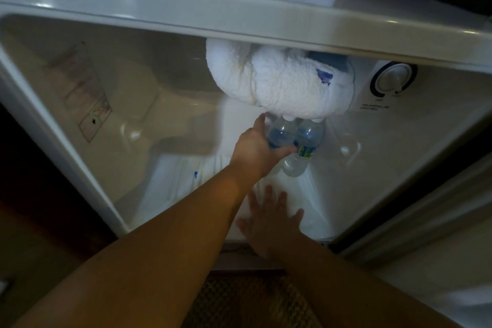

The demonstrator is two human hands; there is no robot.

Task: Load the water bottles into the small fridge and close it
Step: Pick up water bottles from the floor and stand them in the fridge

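head view looks down into the open small fridge (80,104), where the left hand (255,146) reaches deep inside on a nearly straight arm, fingers and thumb curled around a water bottle (281,134). a second water bottle (306,146) stands touching it on the right, both tilted with their caps up against the frosted ice mass (279,88) hanging from the ceiling. the right hand (274,216) lies flat, palm down and fingers spread, on the fridge floor (170,181) near the front edge, holding nothing. a temperature dial (395,78) sits on the right inner wall.
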